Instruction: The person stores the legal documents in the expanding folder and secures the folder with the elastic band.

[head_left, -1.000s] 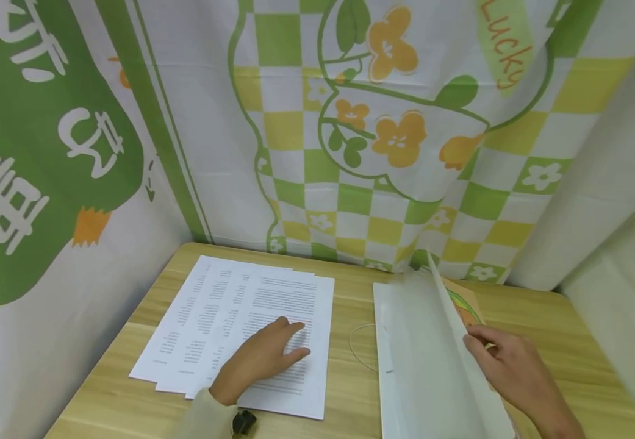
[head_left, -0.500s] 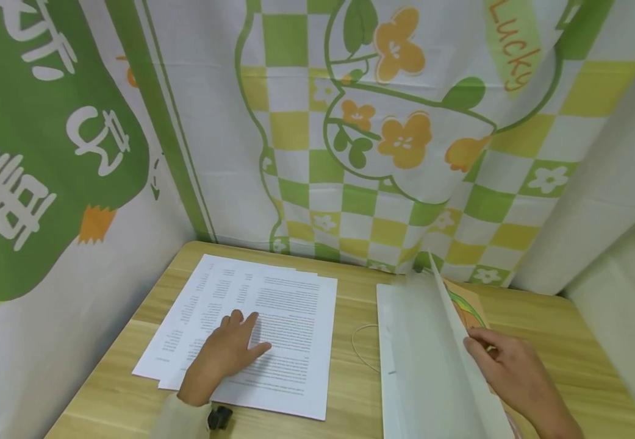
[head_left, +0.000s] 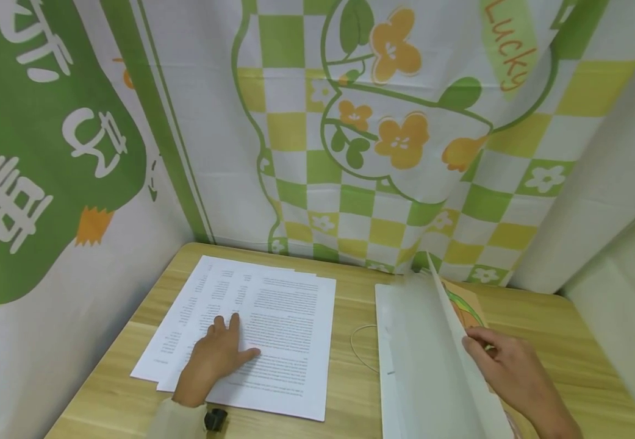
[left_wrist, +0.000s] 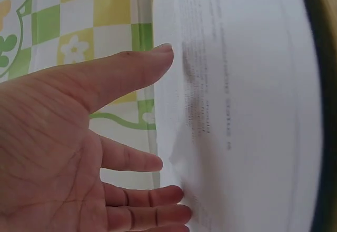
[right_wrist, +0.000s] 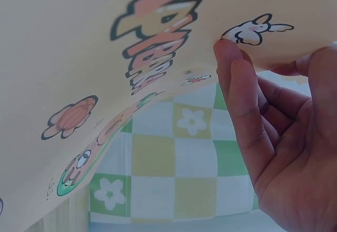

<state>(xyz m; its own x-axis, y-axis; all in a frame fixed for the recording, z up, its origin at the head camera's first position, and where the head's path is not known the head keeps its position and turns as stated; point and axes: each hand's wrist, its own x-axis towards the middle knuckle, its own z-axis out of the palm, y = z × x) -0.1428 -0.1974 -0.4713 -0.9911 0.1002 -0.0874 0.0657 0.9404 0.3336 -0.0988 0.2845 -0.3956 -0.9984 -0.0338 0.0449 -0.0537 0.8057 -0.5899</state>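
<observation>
Over the printed sheets point(head_left: 290, 341), which lie overlapped on the left of the table, my left hand point(head_left: 211, 360) rests with fingers extended and thumb spread. In the left wrist view that hand point(left_wrist: 79, 148) has nothing between its fingers; the paper stands beside the fingertips. At the right lies an opened folder point(head_left: 427, 366) with a whitish inner side. My right hand point(head_left: 515, 369) pinches the edge of its raised cover. The right wrist view shows the peach outer face of the cover point(right_wrist: 73, 74), printed with cartoon figures and large letters, held by the right hand point(right_wrist: 279, 121).
A thin pale cord loop point(head_left: 357, 350) lies on the wooden table point(head_left: 350, 305) left of the folder. Patterned cloth point(head_left: 399, 183) hangs behind the table, with another cloth point(head_left: 75, 183) along the left side. A dark device point(head_left: 215, 419) sits at the left wrist.
My left hand has slid leftward across the printed sheets, from the rightmost page toward their middle. The right hand keeps hold of the raised cover in about the same place.
</observation>
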